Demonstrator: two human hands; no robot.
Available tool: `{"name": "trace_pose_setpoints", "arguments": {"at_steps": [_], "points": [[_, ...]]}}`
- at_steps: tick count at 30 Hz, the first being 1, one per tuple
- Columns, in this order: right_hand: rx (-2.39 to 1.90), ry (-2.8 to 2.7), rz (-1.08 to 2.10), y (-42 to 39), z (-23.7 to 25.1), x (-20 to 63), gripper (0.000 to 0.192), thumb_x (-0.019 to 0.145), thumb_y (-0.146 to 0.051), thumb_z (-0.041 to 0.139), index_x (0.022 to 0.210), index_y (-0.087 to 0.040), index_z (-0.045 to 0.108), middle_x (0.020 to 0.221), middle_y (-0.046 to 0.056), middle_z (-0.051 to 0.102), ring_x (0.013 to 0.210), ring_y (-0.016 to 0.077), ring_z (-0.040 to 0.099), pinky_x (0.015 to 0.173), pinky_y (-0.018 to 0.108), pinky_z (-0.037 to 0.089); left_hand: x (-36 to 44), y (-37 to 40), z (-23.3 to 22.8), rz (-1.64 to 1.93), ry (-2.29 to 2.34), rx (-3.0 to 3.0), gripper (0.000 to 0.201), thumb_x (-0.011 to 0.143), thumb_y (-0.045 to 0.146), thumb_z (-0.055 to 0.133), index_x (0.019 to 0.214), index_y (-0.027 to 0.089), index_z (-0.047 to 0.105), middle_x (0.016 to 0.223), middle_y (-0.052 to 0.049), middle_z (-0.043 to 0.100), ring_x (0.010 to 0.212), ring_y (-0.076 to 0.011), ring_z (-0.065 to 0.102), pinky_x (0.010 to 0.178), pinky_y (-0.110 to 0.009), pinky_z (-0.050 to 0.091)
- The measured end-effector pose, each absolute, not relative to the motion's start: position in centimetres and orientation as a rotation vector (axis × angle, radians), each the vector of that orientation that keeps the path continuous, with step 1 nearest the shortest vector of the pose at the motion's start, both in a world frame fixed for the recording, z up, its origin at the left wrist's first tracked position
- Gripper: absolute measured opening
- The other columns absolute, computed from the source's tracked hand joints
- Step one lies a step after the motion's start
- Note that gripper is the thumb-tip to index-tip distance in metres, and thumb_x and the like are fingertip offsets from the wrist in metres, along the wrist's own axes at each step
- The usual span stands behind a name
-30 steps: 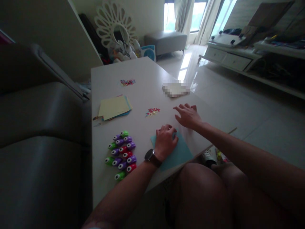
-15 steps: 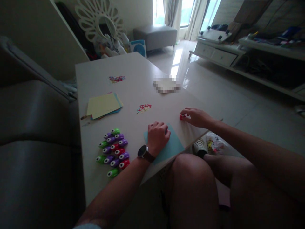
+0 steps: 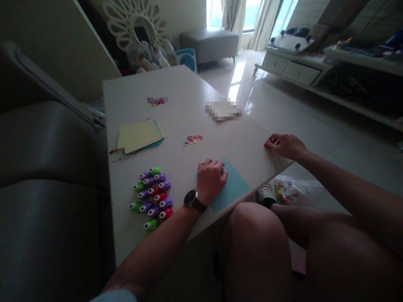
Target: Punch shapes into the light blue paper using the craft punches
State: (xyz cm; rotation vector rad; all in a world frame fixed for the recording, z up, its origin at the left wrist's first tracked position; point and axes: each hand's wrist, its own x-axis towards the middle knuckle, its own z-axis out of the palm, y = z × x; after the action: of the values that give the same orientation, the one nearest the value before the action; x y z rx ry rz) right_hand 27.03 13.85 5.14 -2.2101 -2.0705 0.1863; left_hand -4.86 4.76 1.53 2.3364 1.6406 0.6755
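- Red punch (image 3: 267, 144) pinched at the fingertips of the right hand (image 3: 286, 145), close to the table's right edge (image 3: 277, 167); fingers curled around it, only a sliver of red showing, probably held low so as to slide over the surface.
- Left hand (image 3: 210, 178) loosely fisted, knuckles down on the blue paper sheet (image 3: 231, 186), seemingly pinning it flat against the near edge; cannot tell whether anything sits inside the fist.
- Watch (image 3: 192, 200) on the left wrist.
- Row of purple, green and red punches (image 3: 151, 197) lined up to the left, within easy reach yet clear of the sheet.
- Stack of coloured paper (image 3: 138, 135) farther back, kept apart as spare stock.
- Small heaps of punched scraps (image 3: 192, 140) mid-table and farther off (image 3: 156, 100).
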Motion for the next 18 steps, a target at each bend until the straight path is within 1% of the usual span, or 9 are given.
{"name": "trace_pose_setpoints", "arguments": {"at_steps": [3, 5, 9, 12, 16, 18], "points": [[-2.199, -2.087, 0.223, 14.0, 5.0, 26.8, 0.025, 0.083, -0.046, 0.064, 0.095, -0.027, 0.074, 0.096, 0.005, 0.076, 0.078, 0.0213, 0.067, 0.064, 0.033, 0.043, -4.9, 4.8, 1.6, 0.661, 1.646, 2.328, 0.017, 0.092, 0.024, 0.058, 0.105, 0.022, 0.069, 0.108, -0.005, 0.072, 0.109, -0.0238, 0.056, 0.097, -0.042, 0.039], [-2.194, -2.11, 0.204, 14.1, 5.0, 26.5, 0.027, 0.082, -0.047, 0.064, 0.097, -0.027, 0.074, 0.098, 0.006, 0.076, 0.08, 0.023, 0.067, 0.065, 0.034, 0.045, -4.9, 4.8, 1.6, 0.664, 1.64, 2.325, 0.018, 0.092, 0.024, 0.058, 0.106, 0.021, 0.068, 0.109, -0.005, 0.072, 0.11, -0.0239, 0.056, 0.097, -0.042, 0.039], [-2.072, -2.181, -0.018, 14.0, 5.9, 25.2, 0.036, 0.081, -0.048, 0.065, 0.11, -0.027, 0.07, 0.109, 0.009, 0.073, 0.089, 0.029, 0.066, 0.07, 0.04, 0.048, -4.9, 4.8, 1.5, 0.662, 1.643, 2.311, 0.018, 0.091, 0.025, 0.059, 0.107, 0.022, 0.067, 0.109, -0.005, 0.071, 0.111, -0.0236, 0.055, 0.098, -0.042, 0.04], [-1.881, -2.247, -0.088, 13.4, 7.2, 22.9, 0.03, 0.086, -0.044, 0.06, 0.109, -0.027, 0.07, 0.107, 0.011, 0.071, 0.093, 0.0305, 0.065, 0.078, 0.043, 0.049, -4.9, 4.7, 1.5, 0.678, 1.633, 2.322, 0.015, 0.091, 0.025, 0.059, 0.104, 0.022, 0.066, 0.108, -0.005, 0.07, 0.11, -0.0229, 0.055, 0.098, -0.041, 0.042], [-1.489, -2.42, -0.008, 11.9, 8.8, 17.2, 0.023, 0.091, -0.039, 0.054, 0.104, -0.027, 0.069, 0.108, 0.011, 0.07, 0.101, 0.0297, 0.063, 0.086, 0.044, 0.048, -5.0, 4.8, 1.4, 0.705, 1.63, 2.346, 0.011, 0.09, 0.025, 0.061, 0.099, 0.022, 0.065, 0.103, -0.004, 0.07, 0.107, -0.0227, 0.056, 0.094, -0.041, 0.043], [-1.296, -2.525, 0.059, 11.3, 9.4, 13.6, 0.02, 0.092, -0.036, 0.053, 0.1, -0.026, 0.069, 0.104, 0.01, 0.07, 0.101, 0.0282, 0.063, 0.088, 0.043, 0.047, -5.0, 4.9, 1.4, 0.71, 1.631, 2.361, 0.01, 0.089, 0.024, 0.062, 0.098, 0.022, 0.065, 0.103, -0.004, 0.069, 0.106, -0.023, 0.056, 0.093, -0.041, 0.044]]}}
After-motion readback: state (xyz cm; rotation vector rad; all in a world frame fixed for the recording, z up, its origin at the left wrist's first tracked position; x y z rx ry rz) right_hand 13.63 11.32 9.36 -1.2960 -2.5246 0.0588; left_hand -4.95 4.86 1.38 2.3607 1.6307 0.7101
